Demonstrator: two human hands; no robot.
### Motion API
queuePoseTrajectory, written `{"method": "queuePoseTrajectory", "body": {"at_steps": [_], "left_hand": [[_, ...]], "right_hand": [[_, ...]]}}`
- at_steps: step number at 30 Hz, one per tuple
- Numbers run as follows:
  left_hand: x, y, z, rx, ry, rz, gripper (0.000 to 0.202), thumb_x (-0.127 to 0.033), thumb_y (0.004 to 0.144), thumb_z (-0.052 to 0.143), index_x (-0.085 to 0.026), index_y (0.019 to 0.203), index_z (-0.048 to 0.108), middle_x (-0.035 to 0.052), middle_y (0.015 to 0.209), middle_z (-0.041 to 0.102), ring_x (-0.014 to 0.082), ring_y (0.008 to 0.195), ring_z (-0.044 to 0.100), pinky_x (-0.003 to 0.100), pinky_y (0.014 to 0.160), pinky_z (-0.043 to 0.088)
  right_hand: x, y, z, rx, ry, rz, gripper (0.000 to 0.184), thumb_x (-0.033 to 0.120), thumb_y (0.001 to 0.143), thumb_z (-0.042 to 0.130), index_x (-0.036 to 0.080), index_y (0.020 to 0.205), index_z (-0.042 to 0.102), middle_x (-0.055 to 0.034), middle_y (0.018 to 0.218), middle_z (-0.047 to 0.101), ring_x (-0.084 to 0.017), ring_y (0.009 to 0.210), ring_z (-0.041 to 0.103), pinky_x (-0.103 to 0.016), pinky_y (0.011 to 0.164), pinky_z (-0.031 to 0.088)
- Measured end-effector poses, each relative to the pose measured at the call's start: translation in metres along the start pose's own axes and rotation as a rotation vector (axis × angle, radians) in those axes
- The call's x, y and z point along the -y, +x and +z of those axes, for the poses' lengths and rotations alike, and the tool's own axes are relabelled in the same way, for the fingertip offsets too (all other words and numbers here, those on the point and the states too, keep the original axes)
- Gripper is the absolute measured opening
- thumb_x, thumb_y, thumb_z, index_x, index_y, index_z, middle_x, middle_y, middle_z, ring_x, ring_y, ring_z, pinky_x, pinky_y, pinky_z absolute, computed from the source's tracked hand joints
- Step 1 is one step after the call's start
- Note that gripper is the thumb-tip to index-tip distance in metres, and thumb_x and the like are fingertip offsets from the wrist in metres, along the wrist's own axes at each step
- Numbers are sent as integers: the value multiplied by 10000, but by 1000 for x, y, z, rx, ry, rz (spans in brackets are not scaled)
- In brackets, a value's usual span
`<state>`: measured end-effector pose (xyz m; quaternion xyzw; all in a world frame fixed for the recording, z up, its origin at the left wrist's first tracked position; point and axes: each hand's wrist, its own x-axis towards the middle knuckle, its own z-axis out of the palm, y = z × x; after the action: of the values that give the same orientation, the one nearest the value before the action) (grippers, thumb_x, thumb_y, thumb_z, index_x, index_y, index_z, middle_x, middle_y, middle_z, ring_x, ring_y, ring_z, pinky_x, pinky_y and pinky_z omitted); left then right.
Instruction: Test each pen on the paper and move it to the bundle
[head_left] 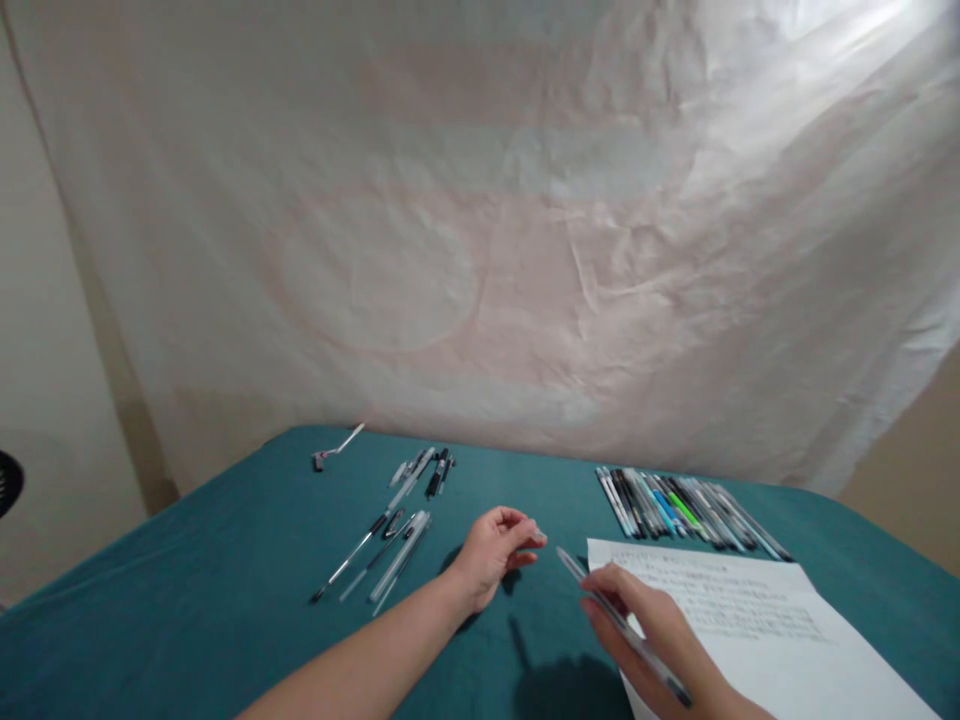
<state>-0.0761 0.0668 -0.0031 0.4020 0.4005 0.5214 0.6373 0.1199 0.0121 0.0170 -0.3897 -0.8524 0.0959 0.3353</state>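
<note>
My right hand is closed around a clear-barrelled pen, held at a slant with its tip pointing up and left. Facing it from the left, my left hand pinches a small translucent pen cap between thumb and fingers, though its outline is hard to make out. A short gap separates the pen's tip from the cap. Under my right hand lies a white sheet of paper covered in lines of writing on its upper part.
A row of many pens lies beyond the paper. Left of my left hand are loose clear pens, a long black-ended pen and several black pieces. A disassembled-looking item rests at the far left of the green tablecloth.
</note>
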Motion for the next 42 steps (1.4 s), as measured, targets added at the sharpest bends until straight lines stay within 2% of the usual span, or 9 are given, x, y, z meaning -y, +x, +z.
{"method": "queuePoseTrajectory", "body": {"at_steps": [3, 6, 13, 23, 30, 36, 42], "left_hand": [[0, 2, -3, -35, -124, -46, 268, -271, 693, 712, -142, 806, 506, 48, 756, 658, 108, 673, 623, 171, 566, 470], [0, 4, -5, -47, -141, -48, 240, -280, 719, 692, -137, 814, 526, 52, 785, 663, 89, 662, 619, 151, 561, 461], [0, 5, -2, -45, -159, -44, 225, -285, 736, 679, -127, 833, 554, 53, 811, 662, 73, 640, 613, 138, 556, 458], [0, 1, -2, 39, -90, -29, 262, -316, 731, 678, -127, 871, 562, 85, 892, 675, 94, 677, 624, 152, 554, 478], [-1, 0, -1, 56, -23, -39, 325, -375, 679, 706, -129, 841, 570, 92, 890, 687, 100, 626, 618, 179, 545, 481], [-1, -1, 1, 104, 40, 0, 315, -388, 730, 654, -124, 876, 563, 119, 941, 680, 119, 661, 628, 196, 557, 479], [-4, -4, 2, 143, 80, 27, 314, -393, 758, 620, -113, 894, 583, 142, 988, 665, 144, 727, 626, 225, 595, 484]], "right_hand": [[10, 11, 12, -40, 153, -57, 224, 238, 837, 449, 251, 1058, 489, -30, 828, 633, -149, 674, 604, -241, 628, 480], [4, 7, 22, -131, 247, -38, 278, 212, 860, 396, 250, 1125, 472, -48, 929, 631, -158, 745, 615, -248, 676, 481], [-5, -2, 29, -180, 310, -13, 210, 179, 860, 393, 228, 1027, 510, -15, 723, 593, -135, 594, 571, -230, 569, 447], [-5, 2, 30, -170, 299, -6, 194, 164, 852, 403, 221, 1002, 512, -11, 730, 588, -130, 617, 565, -227, 583, 434], [-10, -1, 36, -142, 292, -8, 210, 138, 853, 401, 216, 1019, 503, -6, 748, 581, -118, 639, 561, -230, 601, 415], [-12, -2, 37, -110, 250, -30, 221, 126, 862, 381, 225, 1018, 500, 4, 745, 553, -109, 624, 539, -225, 587, 392], [-8, 0, 37, -90, 99, -100, 210, 132, 872, 350, 212, 995, 500, -5, 725, 518, -118, 612, 517, -240, 582, 379]]}}
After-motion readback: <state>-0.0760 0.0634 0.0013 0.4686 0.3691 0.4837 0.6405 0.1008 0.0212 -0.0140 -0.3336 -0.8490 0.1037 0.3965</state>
